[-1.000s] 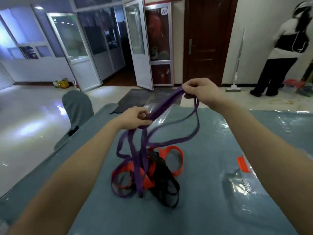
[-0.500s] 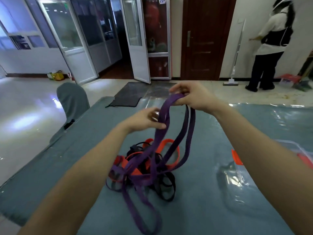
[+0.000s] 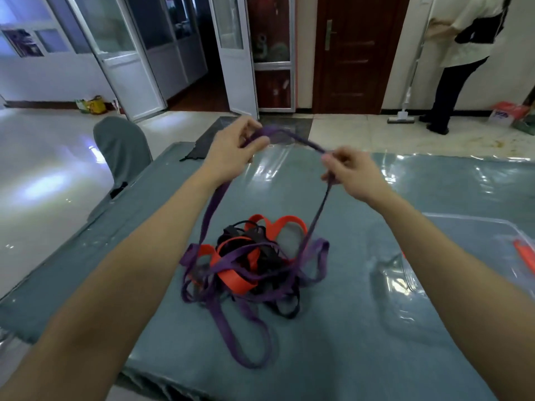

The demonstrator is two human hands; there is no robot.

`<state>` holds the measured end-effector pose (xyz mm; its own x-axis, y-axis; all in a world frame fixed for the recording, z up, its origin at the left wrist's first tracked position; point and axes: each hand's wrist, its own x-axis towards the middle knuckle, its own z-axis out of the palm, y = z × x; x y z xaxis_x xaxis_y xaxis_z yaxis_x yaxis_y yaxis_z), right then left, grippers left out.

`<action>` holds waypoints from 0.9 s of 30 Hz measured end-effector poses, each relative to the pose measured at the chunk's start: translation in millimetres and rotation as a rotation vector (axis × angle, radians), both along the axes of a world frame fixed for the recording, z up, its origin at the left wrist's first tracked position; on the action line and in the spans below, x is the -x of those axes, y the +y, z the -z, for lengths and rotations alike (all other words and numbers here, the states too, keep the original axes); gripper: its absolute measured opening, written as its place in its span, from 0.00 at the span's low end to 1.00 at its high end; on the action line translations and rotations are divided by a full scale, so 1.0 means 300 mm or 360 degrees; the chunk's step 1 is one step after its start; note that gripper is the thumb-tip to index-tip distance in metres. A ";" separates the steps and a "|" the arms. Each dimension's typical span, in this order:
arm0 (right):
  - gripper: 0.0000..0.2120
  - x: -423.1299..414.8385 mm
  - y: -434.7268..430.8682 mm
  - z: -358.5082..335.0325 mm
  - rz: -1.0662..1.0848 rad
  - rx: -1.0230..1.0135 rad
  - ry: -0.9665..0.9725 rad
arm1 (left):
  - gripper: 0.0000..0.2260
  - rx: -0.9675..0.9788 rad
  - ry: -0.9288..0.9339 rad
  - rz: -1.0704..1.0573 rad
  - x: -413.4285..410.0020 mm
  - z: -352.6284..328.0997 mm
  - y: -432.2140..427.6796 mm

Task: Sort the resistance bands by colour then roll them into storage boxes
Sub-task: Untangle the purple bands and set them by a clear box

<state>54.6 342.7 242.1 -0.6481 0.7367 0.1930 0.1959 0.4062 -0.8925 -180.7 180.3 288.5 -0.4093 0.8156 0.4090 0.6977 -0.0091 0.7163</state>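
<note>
Hands now apart: left hand (image 3: 234, 149) and right hand (image 3: 351, 176) each pinch the purple band (image 3: 295, 137), span stretched between. Its loops remain tangled in the pile (image 3: 257, 256) at the centre of the table (image 3: 347, 328); sorting barely started.

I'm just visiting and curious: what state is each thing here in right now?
Purple elastic resistance band: raised between both hands, tail tangled with the others.
Left hand: pinching it.
Right hand: pinching it.
Orange elastic bands: tangled together.
Black elastic bands: tangled among them.
</note>
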 end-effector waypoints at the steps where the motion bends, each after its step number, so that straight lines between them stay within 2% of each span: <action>1: 0.16 0.007 0.001 -0.043 0.0056 0.0063 0.0183 | 0.07 -0.0072 -0.0024 -0.0012 -0.008 -0.025 0.002; 3: 0.13 0.010 -0.016 -0.149 0.0078 0.0083 0.0427 | 0.15 0.0010 0.0005 0.0009 -0.015 -0.051 0.005; 5: 0.10 0.010 -0.032 -0.242 0.0012 0.0109 0.0549 | 0.24 0.0317 0.0007 0.0078 -0.030 -0.034 0.003; 8: 0.13 -0.001 -0.046 -0.325 -0.0051 0.0161 0.0642 | 0.30 0.0751 -0.0175 0.0246 -0.061 0.133 0.022; 10: 0.15 -0.026 -0.038 -0.346 -0.0067 0.0259 0.0769 | 0.24 0.0930 -0.0222 0.0333 -0.090 0.327 0.041; 12: 0.13 -0.063 -0.023 -0.340 -0.0059 0.0416 0.0926 | 0.16 0.1013 -0.0382 0.0397 -0.141 0.494 0.041; 13: 0.12 -0.085 -0.012 -0.327 -0.0021 0.0504 0.0986 | 0.16 0.1031 -0.0490 0.0419 -0.169 0.547 0.032; 15: 0.09 -0.129 0.029 -0.269 0.0114 0.0688 0.1023 | 0.25 0.1126 -0.0652 0.0470 -0.218 0.589 0.013; 16: 0.08 -0.149 0.057 -0.222 0.0224 0.0727 0.0938 | 0.32 0.1183 -0.0668 0.0480 -0.233 0.581 -0.001; 17: 0.07 -0.170 0.098 -0.164 0.0387 0.0632 0.0674 | 0.35 0.1208 -0.0622 0.0449 -0.230 0.562 -0.014; 18: 0.09 -0.194 0.134 -0.101 0.0532 0.0373 0.0191 | 0.36 0.1169 -0.0557 0.0370 -0.220 0.530 -0.025; 20: 0.15 -0.224 0.150 0.023 0.0548 -0.0225 -0.0925 | 0.35 0.1010 -0.0402 0.0128 -0.174 0.433 -0.042; 21: 0.20 -0.221 0.127 0.076 0.0404 -0.0387 -0.1218 | 0.33 0.0922 -0.0379 0.0011 -0.151 0.371 -0.049; 22: 0.28 -0.207 0.084 0.116 0.0220 -0.0395 -0.1262 | 0.32 0.0857 -0.0397 -0.0052 -0.137 0.310 -0.053; 25: 0.61 -0.092 -0.112 0.151 -0.0437 -0.0105 -0.0687 | 0.30 0.0917 -0.0345 -0.0002 -0.136 0.188 -0.042; 26: 0.66 -0.039 -0.168 0.156 -0.0550 -0.0089 -0.0562 | 0.30 0.0958 -0.0308 0.0024 -0.149 0.166 -0.043; 27: 0.65 0.013 -0.205 0.162 -0.0612 -0.0101 -0.0487 | 0.30 0.0947 -0.0348 0.0055 -0.157 0.147 -0.048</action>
